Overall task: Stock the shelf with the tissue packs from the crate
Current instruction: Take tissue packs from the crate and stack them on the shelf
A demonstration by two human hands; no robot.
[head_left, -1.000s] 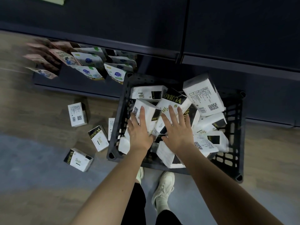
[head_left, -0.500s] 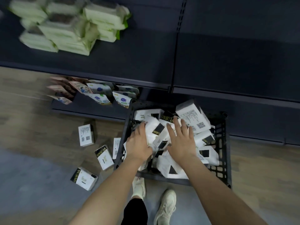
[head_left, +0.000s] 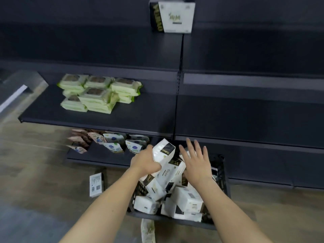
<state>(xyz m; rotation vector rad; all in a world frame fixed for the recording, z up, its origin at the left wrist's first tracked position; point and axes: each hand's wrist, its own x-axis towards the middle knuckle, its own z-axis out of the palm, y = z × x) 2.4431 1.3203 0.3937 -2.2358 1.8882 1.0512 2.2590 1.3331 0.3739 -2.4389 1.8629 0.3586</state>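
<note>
A black crate on the floor holds several white tissue packs with black labels. My left hand grips one white tissue pack and holds it tilted above the crate's far left corner. My right hand hovers flat with spread fingers over the packs beside it, holding nothing. The dark shelf stretches behind the crate. One tissue pack stands on the upper shelf at the top.
Green wet-wipe packs are stacked on the middle shelf at left. Small pouches line the bottom shelf left of the crate. A stray tissue pack lies on the wooden floor. My shoe shows below the crate.
My left hand took hold of a pack and lifted it out of the pile. My right hand rose off the packs. My view tilted up to the shelves.
</note>
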